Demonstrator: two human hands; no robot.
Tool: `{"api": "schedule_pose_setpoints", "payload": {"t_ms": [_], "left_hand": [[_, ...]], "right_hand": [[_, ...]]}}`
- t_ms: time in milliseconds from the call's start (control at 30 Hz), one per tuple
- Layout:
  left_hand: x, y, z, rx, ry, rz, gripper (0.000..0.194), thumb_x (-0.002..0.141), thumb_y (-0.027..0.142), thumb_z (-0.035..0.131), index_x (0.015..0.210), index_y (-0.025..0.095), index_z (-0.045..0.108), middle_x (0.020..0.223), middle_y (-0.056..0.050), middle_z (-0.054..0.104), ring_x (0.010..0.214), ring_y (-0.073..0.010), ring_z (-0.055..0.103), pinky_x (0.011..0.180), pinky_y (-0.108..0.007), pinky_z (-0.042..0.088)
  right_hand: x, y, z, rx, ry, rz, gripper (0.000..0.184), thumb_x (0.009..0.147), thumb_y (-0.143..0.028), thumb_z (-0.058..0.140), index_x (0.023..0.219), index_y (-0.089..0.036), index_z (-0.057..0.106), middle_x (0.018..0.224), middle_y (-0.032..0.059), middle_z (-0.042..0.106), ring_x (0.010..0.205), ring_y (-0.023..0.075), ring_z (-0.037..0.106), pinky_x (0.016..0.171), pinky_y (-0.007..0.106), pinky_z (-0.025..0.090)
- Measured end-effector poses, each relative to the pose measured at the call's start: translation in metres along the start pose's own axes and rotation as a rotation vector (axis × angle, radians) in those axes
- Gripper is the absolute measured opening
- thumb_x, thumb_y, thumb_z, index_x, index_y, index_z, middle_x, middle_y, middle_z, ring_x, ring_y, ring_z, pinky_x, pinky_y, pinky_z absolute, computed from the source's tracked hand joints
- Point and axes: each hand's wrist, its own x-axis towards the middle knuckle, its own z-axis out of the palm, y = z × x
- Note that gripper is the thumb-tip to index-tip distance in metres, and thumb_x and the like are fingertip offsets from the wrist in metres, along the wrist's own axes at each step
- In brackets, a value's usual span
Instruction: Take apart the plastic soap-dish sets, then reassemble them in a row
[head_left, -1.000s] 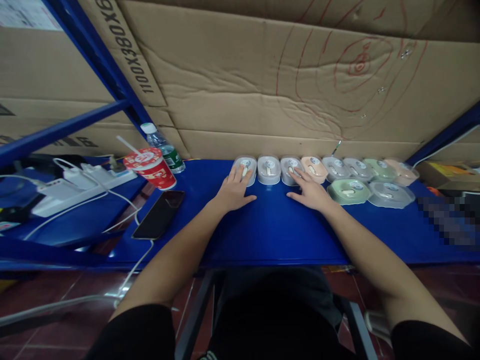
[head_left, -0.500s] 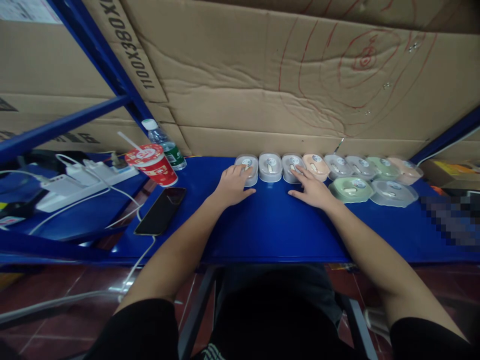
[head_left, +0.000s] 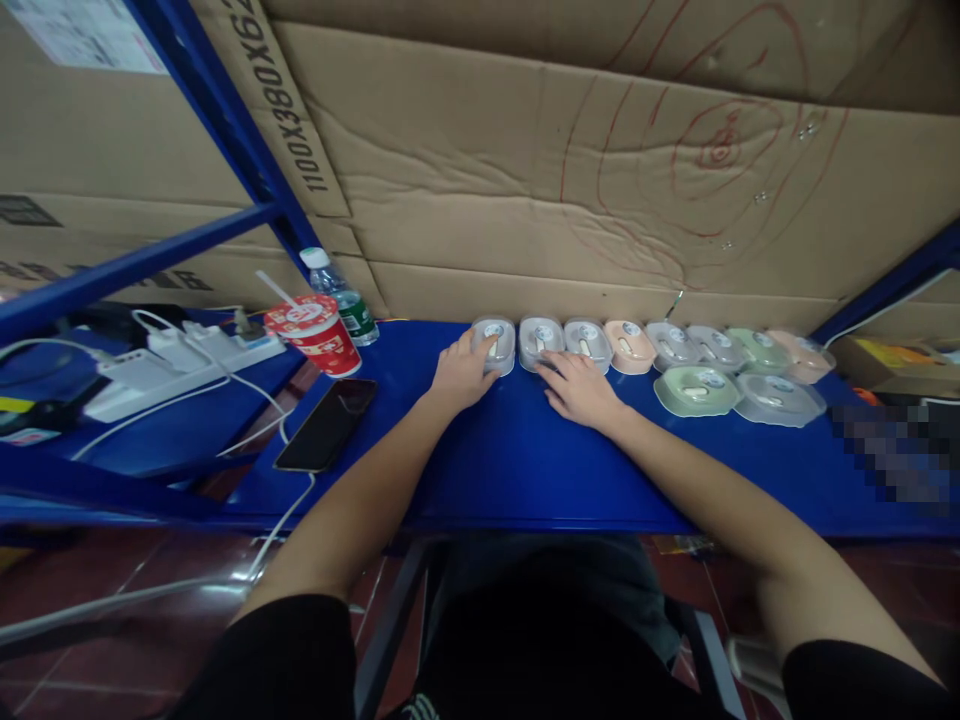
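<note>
Along the back of the blue table [head_left: 510, 460] stands a row of small lidded plastic boxes with pale clips on their lids. My left hand [head_left: 461, 375] touches the left and front of the leftmost grey box [head_left: 501, 337]; its fingers are stretched out and the thumb lies at the front edge. My right hand [head_left: 581, 388] has its fingers spread, with the tips at the front of the second grey box [head_left: 541, 335]. Just behind that hand is a third grey box [head_left: 586, 340], and a peach box [head_left: 630, 345] stands to its right. Neither hand lifts anything.
Farther right are more grey, green and peach boxes, with a green box [head_left: 696, 390] and a grey box [head_left: 778, 398] in front. At left are a phone [head_left: 326, 425], a red cup [head_left: 319, 335] with a straw, a water bottle [head_left: 352, 310] and a power strip [head_left: 187, 375]. Cardboard [head_left: 465, 200] stands behind.
My right hand has moved left from the third grey box towards the second. My left thumb has drawn in closer to the leftmost box. The head view has shifted slightly.
</note>
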Motion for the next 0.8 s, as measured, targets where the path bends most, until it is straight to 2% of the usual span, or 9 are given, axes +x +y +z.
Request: {"api": "schedule_pose_setpoints", "payload": {"t_ms": [67,133,267,367,500,600,700,800], "left_hand": [[0.000,0.001,0.002,-0.004,0.008,-0.045,0.087,0.098,0.046,0.067,0.171,0.018,0.029,0.176,-0.025,0.026,0.151,-0.0423,0.048,0.123,-0.052,0.039],[0.001,0.000,0.003,-0.004,0.041,-0.103,0.096,0.095,0.050,0.069,0.172,0.012,0.024,0.176,-0.028,0.025,0.152,-0.0435,0.047,0.125,-0.055,0.036],[0.004,-0.013,0.007,0.009,0.054,-0.206,0.098,0.096,0.059,0.064,0.169,0.007,0.025,0.161,-0.032,0.050,0.148,-0.0461,0.051,0.128,-0.068,0.025],[0.008,-0.021,0.013,-0.001,0.020,-0.216,0.095,0.097,0.062,0.058,0.169,0.007,0.027,0.150,-0.031,0.061,0.145,-0.0461,0.054,0.127,-0.070,0.023],[0.010,-0.018,0.020,-0.051,0.016,-0.132,0.099,0.098,0.062,0.058,0.173,0.011,0.017,0.150,-0.028,0.063,0.145,-0.0428,0.055,0.127,-0.064,0.027],[0.008,-0.012,0.018,-0.068,0.005,-0.071,0.101,0.098,0.059,0.061,0.174,0.013,0.013,0.151,-0.026,0.062,0.144,-0.0418,0.056,0.125,-0.061,0.032],[0.005,-0.008,0.013,-0.097,0.008,-0.037,0.095,0.099,0.054,0.062,0.175,0.019,0.016,0.157,-0.023,0.058,0.145,-0.0414,0.056,0.121,-0.059,0.039],[0.005,-0.007,0.009,-0.118,-0.011,-0.008,0.087,0.099,0.052,0.063,0.172,0.021,0.027,0.163,-0.020,0.053,0.145,-0.0396,0.056,0.117,-0.053,0.045]], "right_hand": [[0.010,-0.003,0.004,-0.033,0.022,-0.001,0.059,0.100,-0.028,0.055,0.158,-0.015,0.055,0.169,0.0193,0.048,0.153,0.0432,0.045,0.127,0.067,0.031],[0.018,-0.004,0.008,-0.060,0.052,0.061,0.066,0.098,-0.030,0.058,0.161,-0.013,0.051,0.172,0.0200,0.043,0.159,0.0442,0.037,0.132,0.069,0.020],[0.020,-0.001,0.014,-0.054,0.076,0.168,0.077,0.097,-0.039,0.062,0.166,-0.010,0.043,0.175,0.0218,0.037,0.163,0.0471,0.028,0.133,0.071,0.009],[0.014,0.000,0.011,-0.031,0.078,0.174,0.078,0.097,-0.039,0.063,0.167,-0.012,0.041,0.175,0.0210,0.038,0.164,0.0472,0.025,0.133,0.072,0.007],[0.008,0.000,0.003,-0.035,0.067,0.163,0.073,0.096,-0.037,0.065,0.164,-0.016,0.046,0.175,0.0188,0.038,0.165,0.0460,0.025,0.133,0.072,0.007],[0.007,0.002,0.002,-0.045,0.076,0.191,0.072,0.097,-0.039,0.066,0.163,-0.015,0.048,0.174,0.0188,0.041,0.164,0.0461,0.028,0.133,0.072,0.010],[0.007,0.006,0.006,-0.045,0.087,0.217,0.075,0.096,-0.040,0.066,0.164,-0.016,0.047,0.173,0.0192,0.041,0.163,0.0469,0.028,0.131,0.074,0.011],[0.007,0.009,0.010,-0.033,0.080,0.229,0.077,0.096,-0.041,0.066,0.165,-0.016,0.045,0.172,0.0198,0.042,0.163,0.0474,0.028,0.131,0.074,0.009]]}}
